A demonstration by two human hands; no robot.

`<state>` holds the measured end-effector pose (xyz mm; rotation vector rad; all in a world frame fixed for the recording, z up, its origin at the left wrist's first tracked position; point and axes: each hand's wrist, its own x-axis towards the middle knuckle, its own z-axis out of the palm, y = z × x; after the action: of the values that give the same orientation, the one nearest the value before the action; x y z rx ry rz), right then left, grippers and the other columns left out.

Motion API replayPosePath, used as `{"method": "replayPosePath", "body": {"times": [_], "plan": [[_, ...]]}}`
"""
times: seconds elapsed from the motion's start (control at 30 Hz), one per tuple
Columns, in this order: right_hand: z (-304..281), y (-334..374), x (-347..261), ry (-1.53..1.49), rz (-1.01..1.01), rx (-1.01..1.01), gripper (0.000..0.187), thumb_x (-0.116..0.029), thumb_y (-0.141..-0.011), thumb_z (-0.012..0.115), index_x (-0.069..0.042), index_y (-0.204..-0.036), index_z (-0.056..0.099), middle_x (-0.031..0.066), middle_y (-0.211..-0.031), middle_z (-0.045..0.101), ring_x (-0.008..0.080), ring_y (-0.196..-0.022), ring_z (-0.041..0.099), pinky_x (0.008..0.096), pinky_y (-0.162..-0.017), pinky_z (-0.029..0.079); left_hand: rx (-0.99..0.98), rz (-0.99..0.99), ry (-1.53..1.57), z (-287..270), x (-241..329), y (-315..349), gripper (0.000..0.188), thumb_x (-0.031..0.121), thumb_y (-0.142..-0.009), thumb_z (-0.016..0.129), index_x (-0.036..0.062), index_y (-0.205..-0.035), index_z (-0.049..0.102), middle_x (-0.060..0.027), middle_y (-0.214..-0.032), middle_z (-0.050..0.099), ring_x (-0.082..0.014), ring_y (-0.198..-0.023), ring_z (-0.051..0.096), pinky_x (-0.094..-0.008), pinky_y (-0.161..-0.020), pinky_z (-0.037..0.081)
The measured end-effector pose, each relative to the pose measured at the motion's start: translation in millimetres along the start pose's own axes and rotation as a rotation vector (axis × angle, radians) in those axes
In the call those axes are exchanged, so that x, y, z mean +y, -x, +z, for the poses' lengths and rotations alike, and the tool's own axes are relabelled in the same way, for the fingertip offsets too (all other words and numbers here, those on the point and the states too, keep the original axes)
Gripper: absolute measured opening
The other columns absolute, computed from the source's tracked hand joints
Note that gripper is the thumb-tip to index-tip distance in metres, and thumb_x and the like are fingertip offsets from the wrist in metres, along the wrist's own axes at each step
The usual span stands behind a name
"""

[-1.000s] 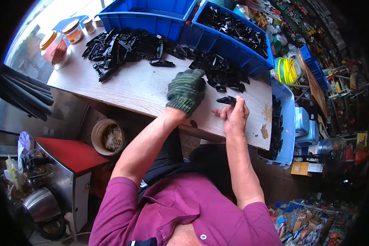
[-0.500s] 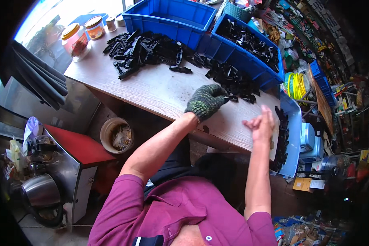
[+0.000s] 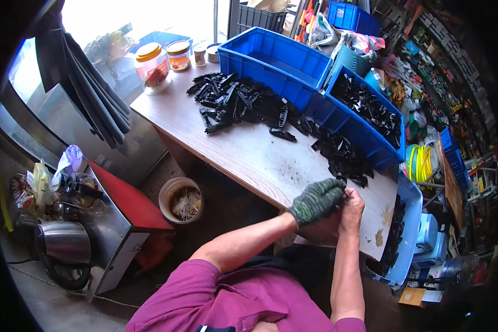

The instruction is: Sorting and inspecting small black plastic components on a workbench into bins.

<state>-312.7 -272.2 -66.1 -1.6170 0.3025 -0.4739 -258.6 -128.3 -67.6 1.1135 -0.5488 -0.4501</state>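
Observation:
My left hand [image 3: 318, 202], in a dark green knitted glove, meets my bare right hand [image 3: 351, 212] over the table's front edge. Both are closed, fingertips together around a small black plastic part [image 3: 344, 195], mostly hidden by the fingers. Just beyond them, a heap of black plastic parts [image 3: 346, 156] lies against the blue crates. A bigger heap of similar long parts [image 3: 232, 102] spreads toward the table's far left, with a single black piece [image 3: 283, 134] at its near side.
An empty-looking blue crate [image 3: 276, 69] and a blue crate of black parts [image 3: 390, 141] line the table's back. A light blue bin [image 3: 408, 243] with more parts stands right. Jars [image 3: 152, 69] sit far left. A bucket [image 3: 196, 218] and red-topped cabinet [image 3: 133, 199] are left.
My right hand has come from open and apart to closed against my left hand. My left hand has drawn the black part back from the heap toward me. The view has shifted.

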Motion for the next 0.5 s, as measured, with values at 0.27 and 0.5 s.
{"method": "replayPosePath", "body": {"times": [0.27, 0.5], "plan": [[-6, -17, 34, 0.204, -0.092, 0.194, 0.015, -0.014, -0.097, 0.056, -0.002, -0.094, 0.064, -0.0012, -0.083, 0.062, 0.0073, -0.074, 0.055, 0.0242, -0.068, 0.047, 0.282, 0.087, -0.500, 23, -34, -32, 0.027, 0.016, -0.094, 0.056, 0.0004, -0.114, 0.064, -0.0202, -0.106, 0.067, -0.0308, -0.095, 0.066, -0.0386, -0.084, 0.052], [13, -8, 0, 0.071, 0.041, 0.210, 0.038, -0.034, -0.103, 0.048, 0.000, -0.108, 0.065, 0.0040, -0.103, 0.065, 0.0143, -0.093, 0.058, 0.0282, -0.088, 0.046, 0.188, -0.127, -0.083, 11, -27, -51, 0.021, 0.011, -0.089, 0.057, 0.0016, -0.105, 0.067, -0.0115, -0.087, 0.070, -0.0187, -0.079, 0.066, -0.0337, -0.071, 0.055]]}}
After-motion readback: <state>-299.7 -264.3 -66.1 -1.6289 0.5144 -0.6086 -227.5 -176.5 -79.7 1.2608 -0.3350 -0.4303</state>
